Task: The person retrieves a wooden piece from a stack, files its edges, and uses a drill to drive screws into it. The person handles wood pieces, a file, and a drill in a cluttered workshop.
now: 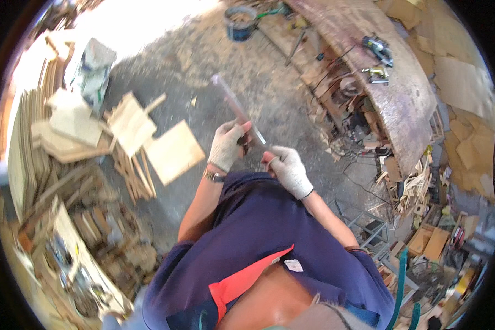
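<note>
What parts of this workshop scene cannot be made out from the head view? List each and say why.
- Long bar: far end motion-blurred; near end hidden by the left hand and right hand.
- Tools on the rusty workbench: too small to identify.
- Wood pile: top left washed out by glare.

My gloved left hand (pixel 227 146) is closed round a long, flat metal strip (pixel 237 112) near its lower end; my gloved right hand (pixel 289 169) pinches that end just beside it. Past my grip the strip angles up over the dusty floor (pixel 258 71), plywood offcuts (pixel 148 140) lying left.
</note>
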The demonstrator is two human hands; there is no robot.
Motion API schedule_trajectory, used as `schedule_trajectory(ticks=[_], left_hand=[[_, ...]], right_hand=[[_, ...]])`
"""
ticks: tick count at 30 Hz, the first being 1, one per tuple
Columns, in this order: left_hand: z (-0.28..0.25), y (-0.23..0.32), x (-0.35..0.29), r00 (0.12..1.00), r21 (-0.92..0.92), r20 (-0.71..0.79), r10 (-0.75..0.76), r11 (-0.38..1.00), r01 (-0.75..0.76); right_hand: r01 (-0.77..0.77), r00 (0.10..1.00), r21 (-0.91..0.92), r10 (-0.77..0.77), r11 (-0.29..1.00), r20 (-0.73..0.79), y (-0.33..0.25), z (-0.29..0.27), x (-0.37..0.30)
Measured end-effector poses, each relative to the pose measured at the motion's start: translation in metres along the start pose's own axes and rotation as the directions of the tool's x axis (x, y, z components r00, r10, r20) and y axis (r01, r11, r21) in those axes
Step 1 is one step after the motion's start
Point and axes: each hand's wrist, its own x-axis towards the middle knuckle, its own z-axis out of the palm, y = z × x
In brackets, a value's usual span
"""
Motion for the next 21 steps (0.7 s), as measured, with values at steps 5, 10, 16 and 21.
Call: schedule_trajectory(ticks=[5,10,16,21], left_hand=[[-0.026,0.056,0.109,0.990,-0.043,-0.134,0.046,0.998,-0.052],[-0.057,0.106,0.198,0.958,-0.151,-0.276,0.081,0.980,-0.127],[-0.072,0.152,0.285,0.927,-0.252,-0.370,0.062,0.954,-0.165],[-0.078,0.180,0.377,0.889,-0.328,-0.454,0.057,0.917,-0.227]], right_hand=[[0.067,0.995,-0.042,-0.063,0.997,0.074,-0.068,-0.005,0.087],[0.050,0.992,-0.036,-0.046,0.998,0.119,-0.116,-0.008,0.147],[0.154,0.982,-0.203,-0.126,0.967,0.143,-0.150,-0.017,0.227],[0.170,0.981,-0.274,-0.136,0.946,0.141,-0.178,-0.030,0.311]])
